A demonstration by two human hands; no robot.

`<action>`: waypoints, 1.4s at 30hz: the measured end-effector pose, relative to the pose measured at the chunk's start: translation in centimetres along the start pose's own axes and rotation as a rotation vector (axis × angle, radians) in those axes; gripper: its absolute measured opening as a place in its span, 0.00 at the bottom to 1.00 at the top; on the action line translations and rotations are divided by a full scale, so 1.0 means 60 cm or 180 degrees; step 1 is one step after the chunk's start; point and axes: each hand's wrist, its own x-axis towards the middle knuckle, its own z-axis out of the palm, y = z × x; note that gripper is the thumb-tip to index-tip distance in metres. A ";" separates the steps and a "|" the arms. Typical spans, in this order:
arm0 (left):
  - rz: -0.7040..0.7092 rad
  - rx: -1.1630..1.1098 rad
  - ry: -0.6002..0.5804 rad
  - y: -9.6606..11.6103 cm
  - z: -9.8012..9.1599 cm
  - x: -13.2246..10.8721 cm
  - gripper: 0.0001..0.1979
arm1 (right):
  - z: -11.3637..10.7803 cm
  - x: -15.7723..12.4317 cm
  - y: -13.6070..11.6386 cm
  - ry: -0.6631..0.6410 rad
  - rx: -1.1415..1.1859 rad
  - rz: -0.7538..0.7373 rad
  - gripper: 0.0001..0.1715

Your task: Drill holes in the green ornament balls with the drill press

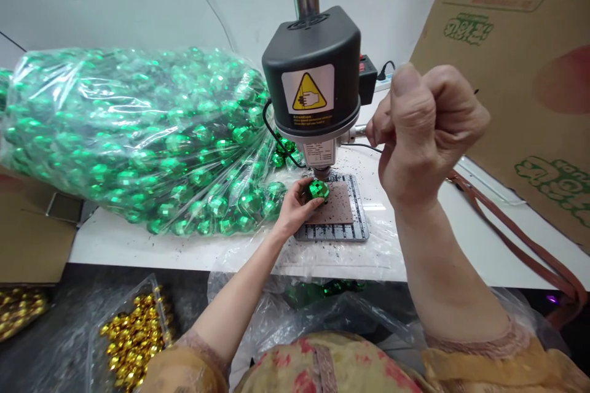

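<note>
My left hand [295, 204] pinches a green faceted ball [319, 190] and holds it on the brown pad [338, 209] of the slotted metal base [341, 232], right under the spindle of a small black drill press [313, 73]. My right hand [426, 129] is raised to the right of the machine's head, closed in a fist around its side lever [359, 131], of which only a short metal stub shows.
A large clear plastic bag of green faceted balls [133, 135] lies at the left on the white table [138, 245]. Gold balls in a bag [131, 334] sit below the table edge. A cardboard sheet [520, 61] leans at right, with a brown strap [516, 233] beside it.
</note>
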 end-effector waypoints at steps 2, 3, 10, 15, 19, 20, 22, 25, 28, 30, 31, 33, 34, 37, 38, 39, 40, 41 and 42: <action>0.0120 0.0141 -0.0057 -0.001 -0.003 0.001 0.33 | -0.001 -0.001 0.001 0.0009 0.0037 0.0008 0.28; 0.0174 0.0224 -0.0090 -0.001 -0.004 0.001 0.33 | -0.001 -0.001 0.001 0.0001 0.0049 0.0015 0.28; 0.0305 0.0628 -0.0271 -0.007 -0.004 -0.011 0.31 | -0.004 -0.002 -0.003 -0.0002 -0.0065 0.0154 0.30; 0.0410 0.0554 -0.0330 -0.007 -0.002 -0.019 0.31 | -0.005 -0.002 0.000 -0.0059 -0.0044 0.0122 0.30; 0.0431 0.0511 -0.0300 -0.007 -0.005 -0.017 0.30 | -0.005 -0.002 -0.001 -0.0072 0.0105 0.0090 0.29; 0.0428 0.0497 -0.0282 -0.008 -0.006 -0.015 0.30 | -0.005 -0.002 -0.001 -0.0061 0.0157 0.0069 0.29; 0.0420 0.0485 -0.0288 -0.009 -0.007 -0.013 0.31 | -0.004 -0.002 -0.003 -0.0034 0.0233 0.0054 0.28; 0.0402 0.0547 -0.0357 -0.008 -0.006 -0.014 0.32 | -0.005 -0.002 -0.003 -0.0047 0.0236 0.0061 0.27; 0.0363 0.0631 -0.0373 -0.003 -0.002 -0.017 0.30 | -0.007 -0.002 -0.002 -0.0099 0.0133 0.0077 0.27; 0.0296 0.0674 -0.0369 0.000 0.002 -0.019 0.29 | -0.007 -0.003 -0.002 -0.0094 0.0068 0.0108 0.28; 0.0267 0.0676 -0.0343 0.000 0.004 -0.019 0.28 | -0.007 -0.003 -0.002 -0.0085 0.0056 0.0116 0.28; 0.0266 0.0628 -0.0247 0.000 0.010 -0.020 0.27 | -0.006 -0.003 -0.003 -0.0049 0.0063 0.0104 0.28; 0.0299 0.0585 -0.0178 -0.001 0.013 -0.021 0.28 | -0.006 -0.003 -0.003 -0.0039 0.0061 0.0101 0.29; 0.0383 0.0471 -0.0035 -0.006 0.025 -0.023 0.31 | -0.006 -0.003 -0.004 -0.0072 0.0036 0.0118 0.29; 0.0370 0.0459 -0.0033 -0.007 0.027 -0.024 0.31 | -0.006 -0.003 -0.004 -0.0075 0.0046 0.0117 0.29; 0.0342 0.0455 -0.0046 -0.008 0.029 -0.026 0.31 | -0.006 -0.002 -0.004 -0.0071 0.0067 0.0106 0.29; 0.0317 0.0453 -0.0066 -0.008 0.030 -0.027 0.30 | -0.006 -0.002 -0.004 -0.0069 0.0095 0.0090 0.29; 0.0306 0.0457 -0.0089 -0.009 0.029 -0.028 0.30 | -0.006 -0.001 -0.004 -0.0070 0.0122 0.0072 0.28; 0.0315 0.0468 -0.0096 -0.008 0.028 -0.030 0.30 | -0.006 -0.001 -0.004 -0.0074 0.0130 0.0065 0.28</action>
